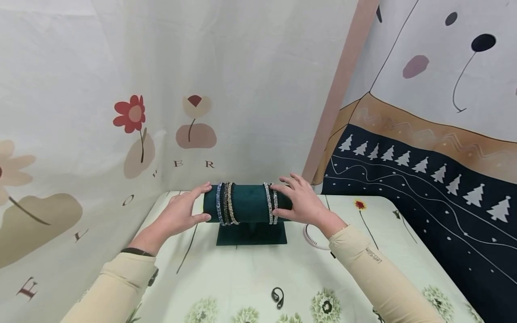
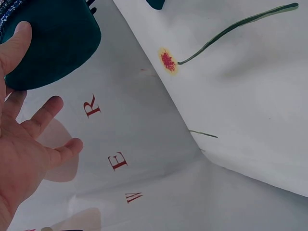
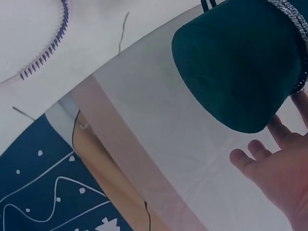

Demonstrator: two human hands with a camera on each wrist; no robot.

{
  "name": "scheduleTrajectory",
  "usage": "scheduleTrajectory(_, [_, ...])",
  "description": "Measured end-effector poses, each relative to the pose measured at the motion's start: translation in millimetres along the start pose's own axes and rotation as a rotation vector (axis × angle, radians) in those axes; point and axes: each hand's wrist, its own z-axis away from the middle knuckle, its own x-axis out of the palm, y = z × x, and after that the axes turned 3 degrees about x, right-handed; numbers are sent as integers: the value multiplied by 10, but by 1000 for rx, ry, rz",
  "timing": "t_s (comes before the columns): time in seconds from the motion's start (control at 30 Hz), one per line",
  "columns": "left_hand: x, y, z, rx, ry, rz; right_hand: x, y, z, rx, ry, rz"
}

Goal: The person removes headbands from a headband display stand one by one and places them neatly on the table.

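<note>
A dark green velvet bracelet stand [image 1: 251,202] stands on the table, its padded roll lying crosswise above a flat base. Blue, dark and gold-toned bead bracelets [image 1: 230,204] circle its left half; two silvery sparkling bracelets [image 1: 268,204] circle the right part. My left hand [image 1: 181,211] grips the roll's left end, thumb in front, other fingers partly hidden behind. My right hand [image 1: 304,202] holds the right end, with thumb and index tips at the outermost silvery bracelet. In the right wrist view, several fingers [image 3: 262,154] reach behind the roll's end [image 3: 231,67].
A white baseball [image 1: 316,237] with red stitching lies beside the right wrist. Near the front is a small black ear-hook earphone [image 1: 278,297]. A flower-print cloth [image 1: 258,264] covers the table. Printed curtains [image 1: 250,89] hang behind and at both sides.
</note>
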Motion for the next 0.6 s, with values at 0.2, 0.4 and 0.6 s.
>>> scheduleTrajectory(0.2, [1, -4, 3, -1, 2, 2, -51, -5, 42, 15, 4, 5])
scheduleTrajectory(0.4, [8, -13, 5, 3, 6, 4, -80, 59, 91, 39, 6, -11])
scheduleTrajectory(0.6, [9, -21, 3, 10, 7, 6, -134, 132, 159, 64, 23, -7])
